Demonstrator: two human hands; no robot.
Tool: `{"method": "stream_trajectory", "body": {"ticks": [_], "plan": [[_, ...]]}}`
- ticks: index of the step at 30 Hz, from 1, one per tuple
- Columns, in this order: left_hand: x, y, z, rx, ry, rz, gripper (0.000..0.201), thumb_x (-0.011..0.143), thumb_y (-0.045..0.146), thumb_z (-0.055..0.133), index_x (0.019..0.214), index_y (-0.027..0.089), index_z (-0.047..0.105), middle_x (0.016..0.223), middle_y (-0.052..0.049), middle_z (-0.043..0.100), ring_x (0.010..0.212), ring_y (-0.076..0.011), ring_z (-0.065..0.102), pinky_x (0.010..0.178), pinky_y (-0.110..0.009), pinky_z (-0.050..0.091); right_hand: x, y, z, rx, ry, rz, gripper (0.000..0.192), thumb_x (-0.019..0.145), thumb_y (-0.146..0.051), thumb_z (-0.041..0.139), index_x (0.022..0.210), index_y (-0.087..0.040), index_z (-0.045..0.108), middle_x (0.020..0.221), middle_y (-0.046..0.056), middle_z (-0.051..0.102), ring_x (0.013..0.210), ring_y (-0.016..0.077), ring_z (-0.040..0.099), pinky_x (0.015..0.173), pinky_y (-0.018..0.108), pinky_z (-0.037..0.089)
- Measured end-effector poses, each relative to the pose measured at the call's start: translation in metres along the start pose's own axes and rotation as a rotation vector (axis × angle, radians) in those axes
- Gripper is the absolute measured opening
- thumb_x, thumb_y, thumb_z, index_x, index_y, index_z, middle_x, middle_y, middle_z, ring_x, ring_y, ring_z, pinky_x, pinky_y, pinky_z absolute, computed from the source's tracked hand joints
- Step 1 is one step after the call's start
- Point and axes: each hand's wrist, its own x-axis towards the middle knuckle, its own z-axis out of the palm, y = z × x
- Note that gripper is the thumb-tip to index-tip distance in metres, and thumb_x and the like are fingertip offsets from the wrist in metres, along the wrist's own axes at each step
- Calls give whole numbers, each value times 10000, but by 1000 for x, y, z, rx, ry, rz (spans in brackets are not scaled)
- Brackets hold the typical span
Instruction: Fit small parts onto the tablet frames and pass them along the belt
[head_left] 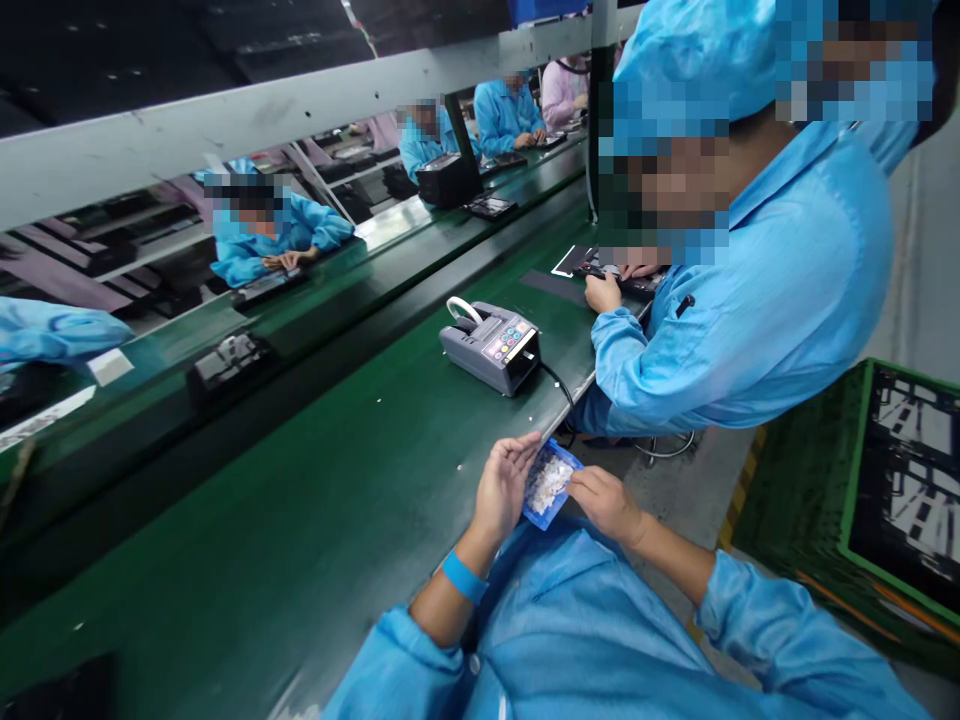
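Note:
A small blue tray (546, 518) full of small white pieces (548, 480) is tilted at the table's front edge, above my lap. My left hand (506, 487) is along its left side, fingers stretched out and apart, with a blue band (464, 577) on the wrist. At the right rim of the tray is my right hand (609, 507), its thumb and fingers drawn together in a pinch. The fingertips cover whatever is between them, so I cannot make out whether they grip the rim or a white piece.
A grey tape dispenser (493, 350) stands on the green table (300, 520), its black cable (559, 378) running over the edge. Close on my right sits a co-worker (757, 260) handling a dark part. Green crates (855, 480) with black parts stand at right. Several people work across the line.

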Motion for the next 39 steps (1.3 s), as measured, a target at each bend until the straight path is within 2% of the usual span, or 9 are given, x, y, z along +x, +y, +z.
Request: {"method": "stream_trajectory", "body": {"ticks": [3, 8, 16, 20, 23, 27, 31, 36, 39], "plan": [[2, 3, -9, 78, -5, 57, 448, 1000, 655, 288, 991, 247, 472, 1291, -137, 699, 1280, -284, 625, 1130, -536, 417, -2, 1, -1, -4, -14, 3, 213, 1015, -150, 533, 1019, -212, 737, 1022, 75, 732, 936, 199, 624, 853, 316, 547], [21, -1, -22, 148, -37, 97, 469, 940, 699, 476, 967, 234, 527, 1244, -133, 711, 1288, -299, 594, 1181, -524, 357, -2, 2, -1, -6, -18, -2, 218, 1022, -156, 525, 1008, -213, 734, 1010, 71, 730, 921, 196, 620, 850, 316, 542], [7, 10, -6, -4, -187, -20, 523, 955, 738, 385, 972, 234, 521, 1184, -139, 745, 1206, -316, 666, 1137, -582, 416, -4, 1, -5, -2, -1, -17, 229, 1028, -147, 508, 1029, -197, 731, 1018, 78, 729, 929, 201, 621, 850, 322, 544], [0, 21, -21, 85, -73, 93, 435, 975, 662, 447, 970, 236, 537, 1216, -123, 730, 1264, -303, 620, 1184, -556, 365, -7, 2, -6, 5, 9, 1, 245, 1030, -139, 498, 1042, -203, 734, 1033, 77, 732, 936, 202, 619, 854, 322, 546], [-7, 17, -31, 130, -13, 81, 422, 970, 650, 473, 963, 234, 546, 1239, -126, 719, 1284, -302, 601, 1196, -547, 346, -8, 2, -6, 11, 13, 10, 238, 1029, -150, 507, 1031, -207, 738, 1032, 77, 731, 939, 202, 621, 858, 323, 548], [-22, 2, -21, 19, 4, 5, 475, 932, 702, 497, 963, 231, 543, 1211, -137, 729, 1249, -318, 625, 1174, -567, 364, -7, 2, -8, 16, -1, 3, 229, 1021, -141, 519, 1030, -201, 740, 1018, 79, 735, 941, 202, 627, 868, 322, 551], [-30, -1, -6, -121, 30, 22, 464, 927, 684, 527, 968, 223, 561, 1180, -128, 740, 1243, -304, 629, 1178, -542, 355, -5, 2, -11, 10, 18, -8, 216, 1010, -130, 538, 1051, -195, 740, 1022, 78, 739, 947, 202, 632, 873, 315, 552], [-30, 6, -14, -59, 101, 67, 471, 922, 678, 548, 953, 210, 578, 1188, -134, 737, 1206, -304, 635, 1134, -523, 381, -4, 1, -12, 5, 27, -6, 210, 1009, -130, 542, 1029, -194, 741, 1015, 73, 739, 922, 206, 626, 868, 321, 550], [-30, 4, -15, -23, 71, 64, 500, 896, 700, 576, 966, 205, 582, 1191, -142, 734, 1200, -316, 637, 1105, -517, 405, -3, 1, -11, -1, 12, -4, 225, 1017, -141, 529, 1027, -205, 744, 1020, 72, 738, 906, 206, 625, 855, 322, 551]]}}
